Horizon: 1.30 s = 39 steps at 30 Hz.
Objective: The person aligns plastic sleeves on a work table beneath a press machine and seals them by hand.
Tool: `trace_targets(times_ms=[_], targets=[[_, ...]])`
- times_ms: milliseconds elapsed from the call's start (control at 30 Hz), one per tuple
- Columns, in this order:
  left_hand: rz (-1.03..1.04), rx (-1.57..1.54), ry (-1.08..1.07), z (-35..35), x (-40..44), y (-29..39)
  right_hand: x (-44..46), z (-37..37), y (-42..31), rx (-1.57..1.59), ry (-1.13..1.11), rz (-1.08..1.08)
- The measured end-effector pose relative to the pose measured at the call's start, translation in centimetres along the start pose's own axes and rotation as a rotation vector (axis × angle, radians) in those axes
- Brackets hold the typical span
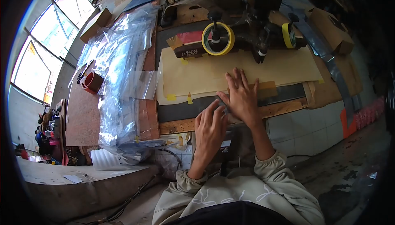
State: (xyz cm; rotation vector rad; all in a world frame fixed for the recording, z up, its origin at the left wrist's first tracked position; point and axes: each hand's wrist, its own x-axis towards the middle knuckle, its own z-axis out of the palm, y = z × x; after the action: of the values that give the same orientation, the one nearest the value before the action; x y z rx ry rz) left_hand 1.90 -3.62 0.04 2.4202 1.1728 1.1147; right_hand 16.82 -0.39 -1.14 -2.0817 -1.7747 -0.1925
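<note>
My right hand (242,101) lies with its fingers spread on the front edge of a pale yellow sheet (193,74), beside a strip of brown tape (267,89). Just left of it, my left hand (211,124) is raised at the front edge of the dark mat (177,110), its fingers curled and close together; what they hold, if anything, is too small to make out. Small yellow tape pieces (189,98) stick to the sheet's front edge. A yellow tape roll (230,39) hangs on the machine above the sheet, and another yellow roll (286,35) hangs farther right.
Clear plastic sheets (123,72) cover the table's left side, with a reddish-brown tape roll (92,83) beside them. A dark machine bar (242,46) crosses behind the sheet. An open cardboard box (331,31) stands at the back right, near a grey strip (339,81).
</note>
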Motion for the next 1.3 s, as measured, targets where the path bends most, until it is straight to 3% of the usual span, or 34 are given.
trace_targets(times_ms=[167, 267, 367, 600, 933, 1133, 1300], targets=[[0.058, 0.077, 0.108, 2.4, 0.7, -0.6, 0.0, 0.5, 0.6, 0.061, 0.083, -0.045], [0.085, 0.125, 0.173, 2.7, 0.8, -0.6, -0.9, -0.1, 0.7, 0.113, 0.247, -0.095], [0.072, 0.128, 0.16, 2.5, 0.7, -0.4, -3.8, -1.1, 0.2, 0.145, 0.246, -0.078], [0.091, 0.077, 0.201, 3.3, 0.0, -1.2, -7.6, 0.6, 0.2, 0.087, 0.408, -0.139], [0.108, 0.115, 0.425, 5.1, -1.6, -1.1, -6.9, 2.8, 0.6, 0.034, 0.765, -0.189], [0.25, 0.208, 0.608, 6.0, -0.3, -2.3, -6.7, 3.9, 0.7, 0.021, 0.831, -0.188], [0.263, 0.259, 0.637, 5.9, -0.4, -2.2, -6.8, 4.1, 0.8, 0.008, 0.848, -0.183]])
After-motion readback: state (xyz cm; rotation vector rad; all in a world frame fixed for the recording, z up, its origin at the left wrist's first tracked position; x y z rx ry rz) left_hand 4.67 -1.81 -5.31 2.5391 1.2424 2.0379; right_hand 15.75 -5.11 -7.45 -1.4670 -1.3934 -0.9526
